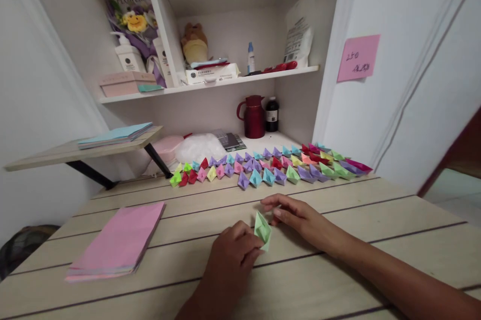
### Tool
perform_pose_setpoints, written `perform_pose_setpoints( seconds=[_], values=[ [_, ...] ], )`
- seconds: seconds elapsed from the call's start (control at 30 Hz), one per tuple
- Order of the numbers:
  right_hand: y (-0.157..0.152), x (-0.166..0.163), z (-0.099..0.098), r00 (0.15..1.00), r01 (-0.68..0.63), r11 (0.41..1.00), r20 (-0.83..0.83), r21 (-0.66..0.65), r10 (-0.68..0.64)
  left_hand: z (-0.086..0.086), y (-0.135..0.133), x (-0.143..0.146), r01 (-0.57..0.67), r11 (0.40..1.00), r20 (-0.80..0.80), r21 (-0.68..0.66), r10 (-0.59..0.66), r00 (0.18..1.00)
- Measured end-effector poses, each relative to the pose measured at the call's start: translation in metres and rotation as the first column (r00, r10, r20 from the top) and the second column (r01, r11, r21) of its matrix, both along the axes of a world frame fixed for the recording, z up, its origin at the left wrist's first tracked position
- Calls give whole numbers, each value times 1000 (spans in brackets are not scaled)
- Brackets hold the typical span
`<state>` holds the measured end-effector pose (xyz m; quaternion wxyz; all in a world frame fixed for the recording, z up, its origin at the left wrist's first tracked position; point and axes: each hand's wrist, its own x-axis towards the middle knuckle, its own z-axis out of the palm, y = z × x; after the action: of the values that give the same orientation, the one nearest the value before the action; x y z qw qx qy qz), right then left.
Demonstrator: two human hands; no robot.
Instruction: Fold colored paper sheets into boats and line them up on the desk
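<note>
A small light green folded paper boat (262, 230) stands on the pale wooden table (338, 200) in front of me. My left hand (231, 257) pinches its near end, fingers closed on the paper. My right hand (296, 217) rests on the table just right of the boat, fingers loosely stretched, fingertips close to its far end and holding nothing. Rows of several coloured paper boats (270, 166) line the back of the table.
A stack of pink paper sheets (118, 242) lies at the left. A raised wooden shelf (82, 152) carries blue sheets. At the back stand a dark red jug (254, 117) and a dark bottle (271, 114). A pink sticky note (358, 57) hangs on the wall.
</note>
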<state>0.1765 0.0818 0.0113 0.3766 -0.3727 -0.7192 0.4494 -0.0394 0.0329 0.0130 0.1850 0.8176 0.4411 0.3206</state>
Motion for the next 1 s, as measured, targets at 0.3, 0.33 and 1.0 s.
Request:
perform_pose_setpoints(
  seconds=[0.3,0.33,1.0],
  values=[
    [-11,-2,10,991,-60,995,114,-83,69,10,-10,20,-119,981,-125,-154,100,987],
    [-12,-2,11,985,-46,998,164,-43,52,8,-10,20,-119,980,-123,-158,101,987],
    [-16,-6,9,850,-73,937,513,342,-121,-7,-8,21,133,977,-413,164,-54,909]
  ],
)
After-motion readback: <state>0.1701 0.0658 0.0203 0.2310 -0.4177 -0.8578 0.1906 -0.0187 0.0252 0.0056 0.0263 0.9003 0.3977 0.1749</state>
